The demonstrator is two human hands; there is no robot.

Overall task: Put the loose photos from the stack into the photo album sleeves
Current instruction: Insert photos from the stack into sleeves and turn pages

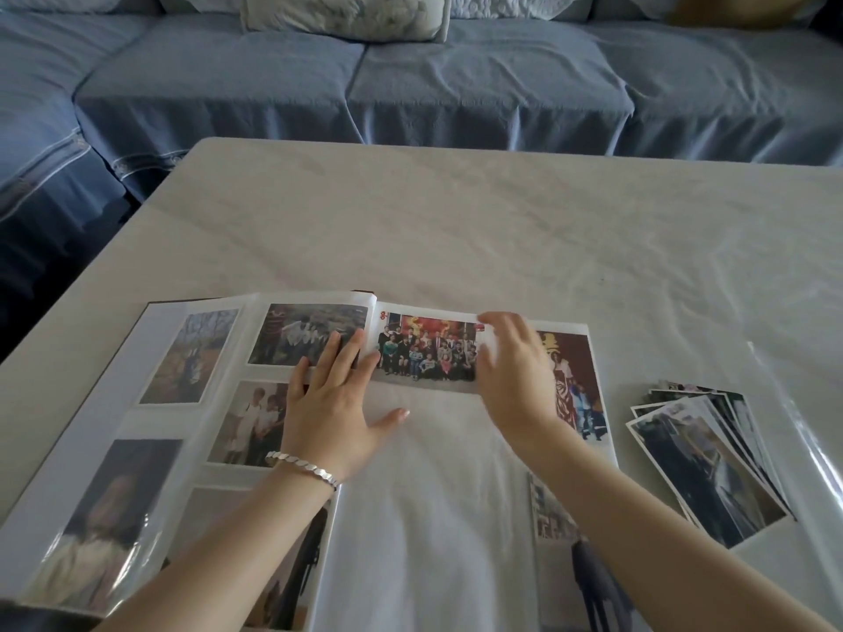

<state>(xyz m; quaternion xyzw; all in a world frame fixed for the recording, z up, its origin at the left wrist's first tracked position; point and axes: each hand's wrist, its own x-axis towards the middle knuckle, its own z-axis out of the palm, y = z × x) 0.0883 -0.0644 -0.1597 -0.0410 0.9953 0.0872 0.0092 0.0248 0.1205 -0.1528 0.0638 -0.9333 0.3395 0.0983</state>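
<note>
Closest to me, at the bottom of the frame, my two forearms reach in over the open album (433,504), which lies flat on the table (456,221). The left page is full of photos in sleeves. The right page is mostly bare white in the middle, with a small print (549,513) low on its right side.

My left hand (333,412), bracelet (303,467) on the wrist, is laid flat across the spine. The fingers are straight and spread, the tips sit on the left end of the group photo (429,353), and the thumb points out over the white page. It isn't gripping anything, just pressing.

My right hand (511,376) is at the other end of that photo, fingers bent over its right edge with the tips up at the top corner. It's blurry, so honestly I can't tell if I'm pinching the print or only resting on it. The photo runs along the top of the right page, just right of the spine. A tall photo (577,385) sits just past my right hand.

The stack (702,458) of loose photos is fanned out on the table to the right of the album, near it but not touching.

Further back it's wrinkly pale tablecloth, then a blue sofa (410,84) across the top of the frame with a cushion (346,16) at upper centre.
</note>
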